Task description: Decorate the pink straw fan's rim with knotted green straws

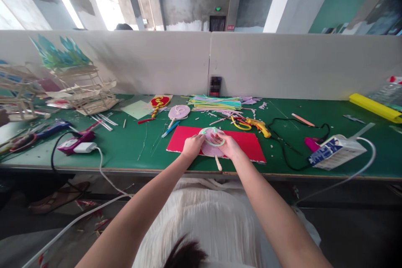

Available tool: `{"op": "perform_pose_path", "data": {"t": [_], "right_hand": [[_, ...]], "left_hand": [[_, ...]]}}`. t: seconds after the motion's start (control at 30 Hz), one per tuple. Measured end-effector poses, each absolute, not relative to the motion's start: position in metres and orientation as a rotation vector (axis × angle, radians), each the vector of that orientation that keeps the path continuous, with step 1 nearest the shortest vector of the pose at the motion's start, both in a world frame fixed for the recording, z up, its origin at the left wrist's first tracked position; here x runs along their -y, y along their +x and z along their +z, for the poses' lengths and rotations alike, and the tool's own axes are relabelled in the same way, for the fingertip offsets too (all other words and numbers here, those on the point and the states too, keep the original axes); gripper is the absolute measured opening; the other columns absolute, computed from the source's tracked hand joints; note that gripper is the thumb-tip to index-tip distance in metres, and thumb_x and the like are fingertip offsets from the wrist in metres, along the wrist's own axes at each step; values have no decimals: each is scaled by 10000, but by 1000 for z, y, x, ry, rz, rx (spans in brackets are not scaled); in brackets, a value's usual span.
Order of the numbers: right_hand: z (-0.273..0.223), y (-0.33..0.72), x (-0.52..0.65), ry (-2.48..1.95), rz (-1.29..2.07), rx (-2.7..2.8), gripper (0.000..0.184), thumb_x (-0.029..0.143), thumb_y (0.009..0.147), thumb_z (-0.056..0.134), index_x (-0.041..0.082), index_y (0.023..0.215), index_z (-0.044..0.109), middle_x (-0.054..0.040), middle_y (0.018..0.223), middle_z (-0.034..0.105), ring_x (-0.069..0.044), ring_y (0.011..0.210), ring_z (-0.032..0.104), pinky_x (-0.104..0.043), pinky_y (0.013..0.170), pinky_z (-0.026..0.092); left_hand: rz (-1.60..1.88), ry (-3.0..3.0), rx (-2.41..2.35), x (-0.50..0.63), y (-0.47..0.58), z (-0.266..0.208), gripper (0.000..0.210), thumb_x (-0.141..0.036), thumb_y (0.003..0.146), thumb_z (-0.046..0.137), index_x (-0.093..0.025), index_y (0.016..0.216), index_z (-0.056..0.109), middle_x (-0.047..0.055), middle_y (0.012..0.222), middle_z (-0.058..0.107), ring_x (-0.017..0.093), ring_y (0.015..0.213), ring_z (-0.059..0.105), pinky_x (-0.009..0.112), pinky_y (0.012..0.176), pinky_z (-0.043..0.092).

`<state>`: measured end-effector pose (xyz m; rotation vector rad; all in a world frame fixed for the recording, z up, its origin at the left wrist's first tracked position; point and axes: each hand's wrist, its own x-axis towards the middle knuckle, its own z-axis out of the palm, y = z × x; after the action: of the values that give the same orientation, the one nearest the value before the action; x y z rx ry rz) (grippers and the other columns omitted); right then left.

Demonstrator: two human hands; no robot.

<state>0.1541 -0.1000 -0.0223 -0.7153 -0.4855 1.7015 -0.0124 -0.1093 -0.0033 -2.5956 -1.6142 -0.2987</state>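
A round lilac fan-shaped piece (pixel 207 150) with a cream handle (pixel 218 163) lies on a red board (pixel 179 139). Mint green pipe cleaner (pixel 216 145) curves in a loop over its face, with small mint curls along the top edge. At the fan's left side, my left hand (pixel 193 145) is closed, its fingertips pinching the pipe cleaner near the upper left. My right hand (pixel 230 144) sits at the right side, fingers bent over the disc, holding the loop's right part. Its exact fingertip contact is partly hidden.
Behind lie a pipe cleaner pile (pixel 216 103), another lilac fan (pixel 179 112) and a red-yellow fan (pixel 160 101). Right: scissors (pixel 240 124), a yellow glue gun (pixel 261 127), a carton (pixel 337 153) and cables. Left: a purple power strip (pixel 77 142) and stick models (pixel 88 92).
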Motion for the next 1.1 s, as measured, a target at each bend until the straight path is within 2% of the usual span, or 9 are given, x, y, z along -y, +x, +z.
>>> {"op": "perform_pose_path", "data": {"t": [0.3, 0.47, 0.67, 0.8, 0.97, 1.1], "right_hand": [[-23, 154, 100, -756, 1645, 558, 107, 109, 703, 656, 197, 679, 598, -8, 655, 674, -184, 861, 680, -340, 846, 513], [-26, 151, 100, -827, 1560, 670, 120, 179, 682, 698, 209, 679, 581, 2, 659, 664, -180, 855, 677, -348, 858, 505], [-16, 158, 92, -1017, 1360, 970, 107, 246, 656, 711, 202, 702, 625, 21, 653, 650, -148, 696, 630, -292, 721, 491], [-4, 171, 70, -1126, 1244, 1273, 113, 213, 570, 739, 183, 579, 630, 39, 588, 610, -127, 613, 543, -243, 623, 426], [2, 180, 42, -1162, 1266, 1600, 100, 237, 566, 733, 173, 613, 671, 32, 595, 620, -117, 571, 520, -237, 571, 398], [4, 179, 36, -1128, 1271, 1787, 127, 264, 570, 745, 177, 641, 686, 12, 672, 664, -141, 656, 569, -258, 641, 427]], "left_hand": [[-339, -2624, 1550, 111, -15, -2, 223, -200, 895, 443, -193, 1073, 578, 70, 938, 666, 178, 899, 601, 238, 707, 461], [-446, -2568, 1608, 121, -11, -7, 273, -249, 920, 387, -203, 1130, 555, 73, 965, 669, 177, 905, 602, 271, 787, 458], [-527, -2551, 1631, 128, -6, -12, 328, -304, 915, 392, -180, 1183, 534, 94, 1154, 633, 208, 1035, 570, 339, 871, 433], [-518, -2563, 1634, 129, -5, -10, 319, -280, 911, 400, -178, 1178, 542, 102, 1203, 608, 209, 1079, 551, 337, 876, 428], [-437, -2542, 1690, 128, -1, 0, 305, -265, 934, 341, -163, 1143, 537, 98, 969, 673, 214, 930, 613, 313, 770, 458], [-335, -2492, 1769, 123, 7, 3, 341, -228, 928, 346, -92, 1218, 464, 123, 818, 668, 230, 840, 645, 281, 669, 468]]}}
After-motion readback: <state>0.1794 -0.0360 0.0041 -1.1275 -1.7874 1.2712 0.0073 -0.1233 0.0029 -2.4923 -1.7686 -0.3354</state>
